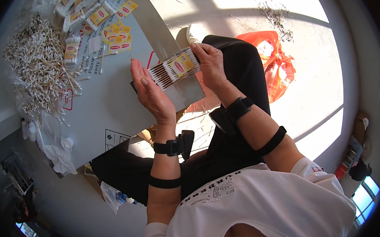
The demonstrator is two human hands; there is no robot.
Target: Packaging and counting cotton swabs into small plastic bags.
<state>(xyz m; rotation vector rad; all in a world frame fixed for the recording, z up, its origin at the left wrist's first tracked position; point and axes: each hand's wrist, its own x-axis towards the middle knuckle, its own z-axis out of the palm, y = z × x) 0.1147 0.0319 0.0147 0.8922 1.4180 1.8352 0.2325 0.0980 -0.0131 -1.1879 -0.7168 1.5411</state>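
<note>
Both hands hold one clear flat packet of cotton swabs [174, 68] with a yellow and red label, above the near edge of the grey table [109, 97]. My left hand [150, 92] presses its fingers flat against the packet's left end. Gripping the packet's right end is my right hand [210, 64]. The swabs inside lie side by side in a row. Black straps sit on both wrists and forearms.
A large loose heap of cotton swabs [40, 63] covers the table's far left. Filled packets [83, 13] and loose yellow labels [118, 35] lie at the table's far end. An orange plastic bag [276, 64] lies on the sunlit floor to the right. White plastic scraps [60, 154] hang off the table's left corner.
</note>
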